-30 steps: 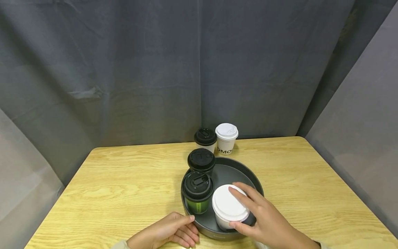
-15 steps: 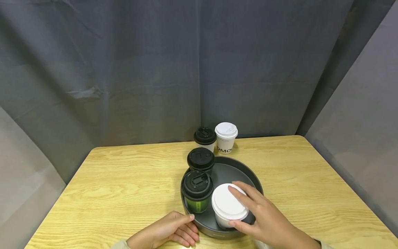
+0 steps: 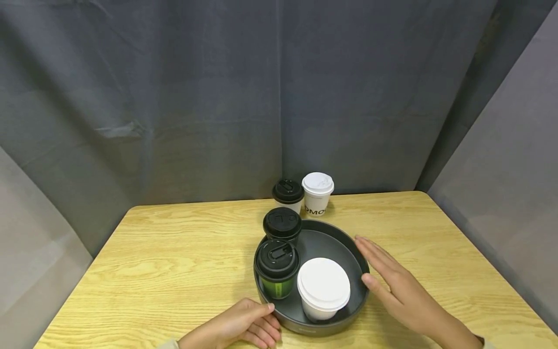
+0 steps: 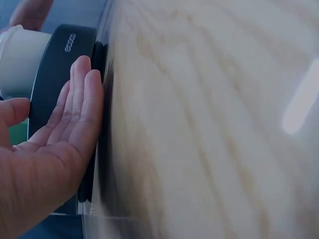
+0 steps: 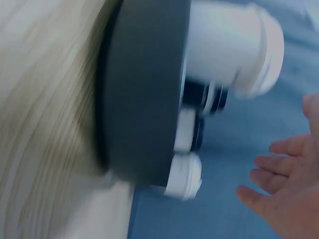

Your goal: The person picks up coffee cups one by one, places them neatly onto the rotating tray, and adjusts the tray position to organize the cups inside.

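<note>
Grey fabric curtain [image 3: 218,97] behind yellow wood-grain counter [image 3: 174,252]. Round dark-grey pan [image 3: 324,245] on counter; inside, white-lidded white paper cup [image 3: 323,288] and black-lidded green cup [image 3: 277,271]. Left hand [image 3: 244,322]: grip loose, thumb at rim, fingers along outer wall. Right hand [image 3: 403,295]: grip spread, holding nothing, just beside pan.

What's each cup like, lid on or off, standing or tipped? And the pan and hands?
Pan: right way up, uncovered.
Green cup: lid on, upright.
Black-lidded cup behind it: lid on, upright.
Front white cup: lid on, upright.
Back black-lidded cup: lid on, upright.
Back white cup: lid on, upright.
Left hand: at the pan's side, fingers relaxed.
Right hand: fingers straight, holding nothing.
</note>
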Motion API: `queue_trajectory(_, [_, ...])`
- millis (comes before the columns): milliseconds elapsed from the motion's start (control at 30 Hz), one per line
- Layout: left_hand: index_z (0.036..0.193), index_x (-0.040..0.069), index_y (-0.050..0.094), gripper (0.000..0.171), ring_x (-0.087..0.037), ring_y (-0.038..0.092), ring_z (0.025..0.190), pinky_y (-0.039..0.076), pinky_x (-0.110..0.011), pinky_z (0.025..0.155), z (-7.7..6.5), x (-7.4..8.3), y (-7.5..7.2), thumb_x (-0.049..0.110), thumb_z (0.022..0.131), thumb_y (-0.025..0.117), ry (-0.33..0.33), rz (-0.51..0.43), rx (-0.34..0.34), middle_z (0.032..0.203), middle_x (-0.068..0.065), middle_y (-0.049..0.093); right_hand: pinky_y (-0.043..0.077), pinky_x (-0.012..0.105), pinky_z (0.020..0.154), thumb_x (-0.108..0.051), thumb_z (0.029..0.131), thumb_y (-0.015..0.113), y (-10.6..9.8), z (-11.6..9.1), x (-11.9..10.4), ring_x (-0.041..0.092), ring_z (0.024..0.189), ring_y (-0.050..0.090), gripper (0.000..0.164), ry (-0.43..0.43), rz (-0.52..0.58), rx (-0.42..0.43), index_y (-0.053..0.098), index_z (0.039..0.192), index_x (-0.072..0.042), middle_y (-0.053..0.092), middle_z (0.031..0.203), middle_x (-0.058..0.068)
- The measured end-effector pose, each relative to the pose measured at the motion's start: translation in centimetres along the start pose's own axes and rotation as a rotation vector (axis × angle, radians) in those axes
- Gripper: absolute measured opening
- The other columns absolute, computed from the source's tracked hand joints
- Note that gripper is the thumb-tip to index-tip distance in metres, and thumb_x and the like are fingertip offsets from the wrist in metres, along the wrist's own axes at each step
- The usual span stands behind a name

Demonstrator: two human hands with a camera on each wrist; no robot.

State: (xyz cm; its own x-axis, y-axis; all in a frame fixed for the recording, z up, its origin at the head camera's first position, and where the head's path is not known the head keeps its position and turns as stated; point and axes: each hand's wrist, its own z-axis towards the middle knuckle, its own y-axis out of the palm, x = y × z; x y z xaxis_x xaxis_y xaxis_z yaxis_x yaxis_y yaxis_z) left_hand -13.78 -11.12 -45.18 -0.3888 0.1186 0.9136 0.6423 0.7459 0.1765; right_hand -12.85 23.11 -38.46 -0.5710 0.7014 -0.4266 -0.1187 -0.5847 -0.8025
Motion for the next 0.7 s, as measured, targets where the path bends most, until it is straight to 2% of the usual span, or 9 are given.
queue_trajectory(100, [0.101, -0.01, 0.065, 0.05, -0.009, 0.068, 0.069, 0.057, -0.021, 0.062, 0.0, -0.1, 0.4, 0.036, 0.1, 0.047, -0.003, 0.019, 0.0, 0.087, -0.015, 0.072, 0.007, 0.006, 0.111, -0.009, 0.098, 0.054, -0.2, -0.4, 2.0, 0.006, 0.145, 0.012, 0.059, 0.012, -0.046, 0.015, 0.028, 0.151, -0.009, 0.027, 0.156, 0.008])
queue_trajectory(233, [0.102, -0.01, 0.066, 0.052, -0.009, 0.069, 0.07, 0.057, -0.021, 0.063, 0.1, -0.3, 0.8, 0.038, 0.1, 0.046, 0.0, 0.043, 0.005, 0.091, -0.019, 0.072, 0.004, 0.007, 0.111, -0.014, 0.101, 0.049, 0.0, -0.8, 4.2, 0.01, 0.146, 0.01, 0.053, 0.013, -0.104, -0.017, 0.03, 0.149, -0.003, 0.029, 0.154, 0.014])
queue_trajectory(333, [0.102, -0.01, 0.066, 0.053, -0.009, 0.068, 0.071, 0.057, -0.021, 0.062, 0.1, -0.4, 1.0, 0.039, 0.101, 0.045, -0.008, 0.051, 0.018, 0.091, -0.018, 0.072, 0.003, 0.005, 0.11, -0.014, 0.102, 0.046, 0.4, -0.9, 5.4, 0.011, 0.145, 0.008, 0.051, 0.013, -0.057, -0.082, 0.03, 0.149, -0.003, 0.029, 0.153, 0.018])
queue_trajectory(500, [0.102, -0.01, 0.066, 0.054, -0.009, 0.068, 0.071, 0.056, -0.02, 0.063, 0.2, -0.5, 1.0, 0.04, 0.1, 0.045, -0.015, 0.056, 0.019, 0.092, -0.018, 0.072, 0.004, 0.002, 0.107, -0.015, 0.103, 0.043, 1.3, -1.0, 6.4, 0.004, 0.143, 0.004, 0.049, 0.023, 0.044, -0.165, 0.03, 0.149, -0.004, 0.027, 0.154, 0.02])
queue_trajectory(700, [0.103, -0.011, 0.065, 0.055, -0.009, 0.068, 0.071, 0.057, -0.02, 0.063, 0.3, -0.5, 1.0, 0.041, 0.1, 0.045, -0.006, 0.042, -0.009, 0.093, -0.019, 0.072, 0.002, 0.003, 0.108, -0.013, 0.102, 0.047, 2.1, -1.1, 6.8, 0.005, 0.143, 0.006, 0.047, -0.009, -0.018, -0.159, 0.037, 0.145, 0.001, 0.031, 0.152, 0.018])
